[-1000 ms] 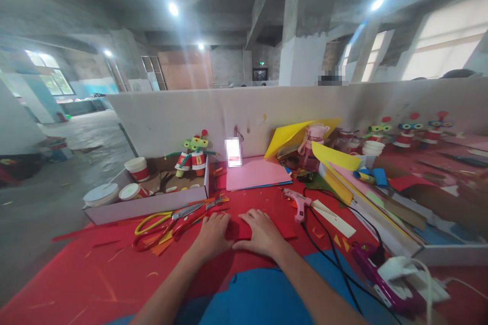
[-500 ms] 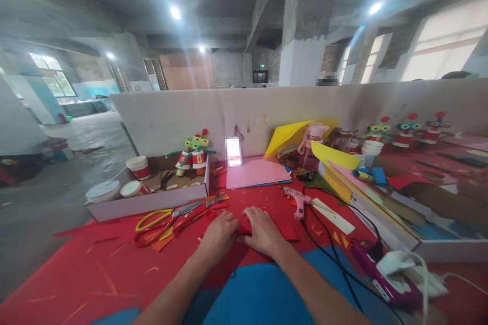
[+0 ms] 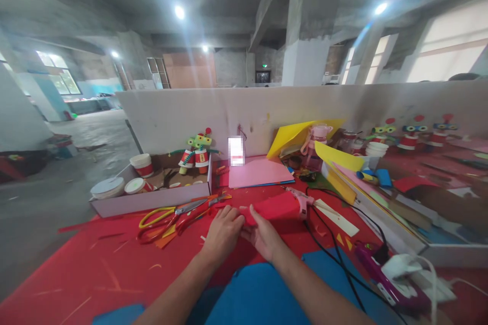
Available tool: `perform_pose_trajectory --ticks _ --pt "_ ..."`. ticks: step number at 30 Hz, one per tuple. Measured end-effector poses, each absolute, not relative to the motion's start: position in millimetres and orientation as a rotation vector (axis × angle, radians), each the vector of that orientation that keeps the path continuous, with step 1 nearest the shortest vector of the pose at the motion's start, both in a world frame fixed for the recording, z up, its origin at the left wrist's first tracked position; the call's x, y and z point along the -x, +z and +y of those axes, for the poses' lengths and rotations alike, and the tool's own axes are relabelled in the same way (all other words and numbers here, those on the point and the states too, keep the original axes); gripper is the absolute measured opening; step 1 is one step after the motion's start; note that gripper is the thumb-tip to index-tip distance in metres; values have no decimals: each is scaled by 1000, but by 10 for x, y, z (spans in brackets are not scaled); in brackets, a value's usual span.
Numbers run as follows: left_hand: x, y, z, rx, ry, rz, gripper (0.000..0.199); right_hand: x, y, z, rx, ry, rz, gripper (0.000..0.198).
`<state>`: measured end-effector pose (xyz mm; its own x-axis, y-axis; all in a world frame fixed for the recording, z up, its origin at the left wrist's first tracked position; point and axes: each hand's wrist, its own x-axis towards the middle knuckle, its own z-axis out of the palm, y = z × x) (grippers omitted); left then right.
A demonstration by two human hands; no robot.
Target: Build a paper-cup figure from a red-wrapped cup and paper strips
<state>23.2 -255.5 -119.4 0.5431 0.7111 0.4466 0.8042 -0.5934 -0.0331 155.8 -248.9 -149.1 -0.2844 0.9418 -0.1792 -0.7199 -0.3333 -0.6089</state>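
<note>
Both hands meet over the red-covered table, at a red paper strip point(image 3: 277, 208) that reaches right toward the pink glue gun point(image 3: 304, 201). The left end of the strip lies between my right hand's point(image 3: 262, 236) raised thumb and the fingers below it. My left hand point(image 3: 224, 231) is closed with its fingers bent at that same end; its fingertips are partly hidden. Left of my left hand lie yellow-handled scissors point(image 3: 158, 216) and red-handled scissors point(image 3: 186, 222) among orange and yellow paper scraps.
A shallow box point(image 3: 152, 202) with paper cups and two paper-cup robots stands at the left. Pink sheets point(image 3: 261, 171) lie ahead, before a white partition point(image 3: 183, 111). Black cords and a purple power strip point(image 3: 389, 274) occupy the right, below another box point(image 3: 389, 218) of coloured paper.
The red paper has risen off the table and now extends right, toward the glue gun. My right hand has turned so its palm faces more to the left, thumb up.
</note>
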Motion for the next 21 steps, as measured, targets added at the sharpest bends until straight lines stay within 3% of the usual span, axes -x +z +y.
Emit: perform_pose_trajectory --ticks 13,21 --pt "-129 -1164 -2502 2713 -775 -1480 15 -1620 -1516 -2448 564 1777 -500 36" --pt "12 -1006 -2477 2836 -995 -1652 9 -1653 -1454 -2493 557 1679 -835 43"
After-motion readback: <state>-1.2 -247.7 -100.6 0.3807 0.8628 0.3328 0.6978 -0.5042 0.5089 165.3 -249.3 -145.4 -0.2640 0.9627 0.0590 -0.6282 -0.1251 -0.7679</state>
